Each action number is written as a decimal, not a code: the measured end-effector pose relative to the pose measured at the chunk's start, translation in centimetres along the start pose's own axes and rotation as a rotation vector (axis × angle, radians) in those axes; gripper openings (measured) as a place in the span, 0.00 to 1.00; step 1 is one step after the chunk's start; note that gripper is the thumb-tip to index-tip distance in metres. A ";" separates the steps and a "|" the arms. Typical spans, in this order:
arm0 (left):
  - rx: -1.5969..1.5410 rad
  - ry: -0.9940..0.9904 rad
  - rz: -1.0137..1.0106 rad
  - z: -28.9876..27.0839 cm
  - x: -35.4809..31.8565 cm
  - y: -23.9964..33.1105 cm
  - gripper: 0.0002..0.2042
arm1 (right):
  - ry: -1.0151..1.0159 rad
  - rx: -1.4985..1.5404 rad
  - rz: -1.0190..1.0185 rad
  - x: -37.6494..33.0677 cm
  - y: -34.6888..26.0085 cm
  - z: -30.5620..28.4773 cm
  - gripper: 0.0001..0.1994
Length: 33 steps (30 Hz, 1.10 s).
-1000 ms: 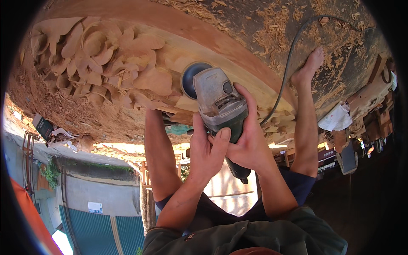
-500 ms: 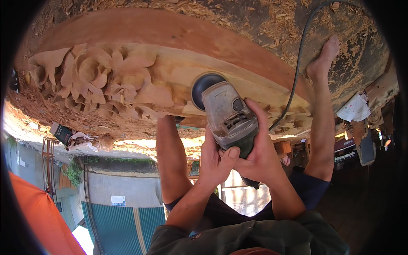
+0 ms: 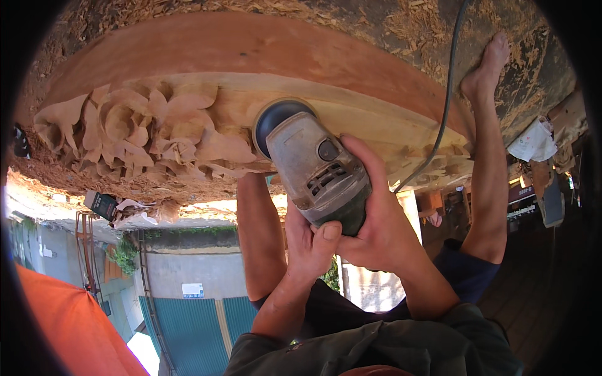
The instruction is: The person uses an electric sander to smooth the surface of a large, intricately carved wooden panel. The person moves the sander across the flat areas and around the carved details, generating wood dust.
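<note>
A grey angle grinder [image 3: 311, 170] with a dark round disc presses against a large carved wooden slab [image 3: 263, 69]. My left hand [image 3: 311, 250] wraps the rear of the grinder body from below. My right hand [image 3: 376, 216] clamps the grinder's right side, fingers over its top. The disc sits on the pale smooth band just right of the carved leaf and flower relief [image 3: 135, 135]. A black power cord [image 3: 446, 94] runs from the grinder up over the wood.
My bare legs and a foot [image 3: 486, 66] rest against the slab. Wood shavings cover the ground [image 3: 426, 25] around it. A small dark box [image 3: 100, 203] and papers lie at the left. A teal gate [image 3: 188, 326] and orange sheet [image 3: 69, 319] show lower left.
The view has shifted closer to the slab. The grinder, held by both hands, has slid slightly along the pale band beside the carving.
</note>
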<state>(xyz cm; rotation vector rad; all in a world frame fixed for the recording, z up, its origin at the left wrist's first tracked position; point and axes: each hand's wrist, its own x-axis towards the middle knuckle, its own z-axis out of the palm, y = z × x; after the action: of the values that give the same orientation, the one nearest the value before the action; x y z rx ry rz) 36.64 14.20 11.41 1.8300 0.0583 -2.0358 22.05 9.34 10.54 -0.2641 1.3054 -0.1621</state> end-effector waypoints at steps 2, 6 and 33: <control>-0.012 -0.006 -0.003 0.1 -0.2 -0.8 0.46 | -0.006 0.015 0.047 -0.3 0.3 -0.3 0.59; 0.009 -0.048 -0.010 0.7 -0.3 -1.6 0.41 | 0.030 0.011 0.015 -1.0 1.3 -1.0 0.58; 0.049 0.083 -0.041 1.2 0.1 3.0 0.48 | 0.006 0.092 0.038 -0.2 -0.5 0.7 0.58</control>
<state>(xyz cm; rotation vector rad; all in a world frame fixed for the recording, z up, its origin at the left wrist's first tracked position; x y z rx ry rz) 36.51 11.06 12.21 1.9585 0.0701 -2.0044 22.73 8.95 11.06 -0.1607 1.3047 -0.1909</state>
